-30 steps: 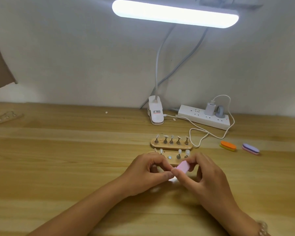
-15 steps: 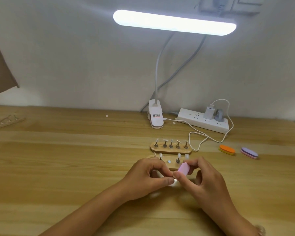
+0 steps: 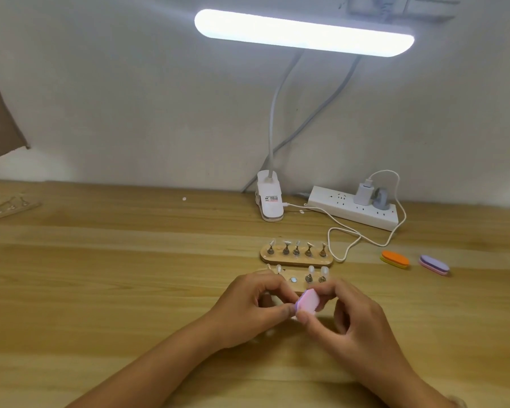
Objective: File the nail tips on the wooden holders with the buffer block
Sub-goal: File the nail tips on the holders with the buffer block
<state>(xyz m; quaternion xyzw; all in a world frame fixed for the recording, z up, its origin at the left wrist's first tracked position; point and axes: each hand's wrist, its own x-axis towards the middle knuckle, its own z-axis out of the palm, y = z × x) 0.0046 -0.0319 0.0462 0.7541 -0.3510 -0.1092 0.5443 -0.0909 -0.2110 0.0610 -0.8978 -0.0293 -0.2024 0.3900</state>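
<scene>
Two hands meet: R hand (image 3: 354, 319) fingers pinch buffer block (image 3: 306, 301), long axis slanting far-right, its near-left end on barely seen nail tip (image 3: 293, 318) pinched in L hand (image 3: 253, 307).

Single head-worn, wide-angle view: looking forward and down across the table (image 3: 100, 290) toward the wall (image 3: 130, 98), close over its near part; straight lines at the margins seemingly bowed by the lens.

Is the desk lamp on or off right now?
On: the lamp bar glows bright white along its whole length.
</scene>
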